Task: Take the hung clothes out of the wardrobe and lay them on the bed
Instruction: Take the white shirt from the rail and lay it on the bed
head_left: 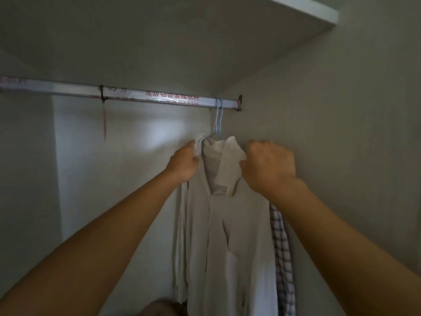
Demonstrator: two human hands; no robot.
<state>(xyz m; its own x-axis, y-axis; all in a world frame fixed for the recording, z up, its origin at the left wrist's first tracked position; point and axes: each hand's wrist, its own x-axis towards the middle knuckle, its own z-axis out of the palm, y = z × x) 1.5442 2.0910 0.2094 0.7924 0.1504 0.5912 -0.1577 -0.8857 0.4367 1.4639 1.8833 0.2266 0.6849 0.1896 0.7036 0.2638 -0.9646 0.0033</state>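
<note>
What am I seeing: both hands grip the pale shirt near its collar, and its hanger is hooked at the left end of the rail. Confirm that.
Not quite. The hanger is hooked at the right end of the rail, beside the wardrobe's right wall, as the head view shows. The rest holds: the left hand and the right hand both grip the pale shirt near its collar.

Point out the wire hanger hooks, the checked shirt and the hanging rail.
wire hanger hooks [218, 117]: head view, on the shanks below the rail.
checked shirt [283, 258]: head view, on its visible strip.
hanging rail [127, 95]: head view, mid-length.
</note>
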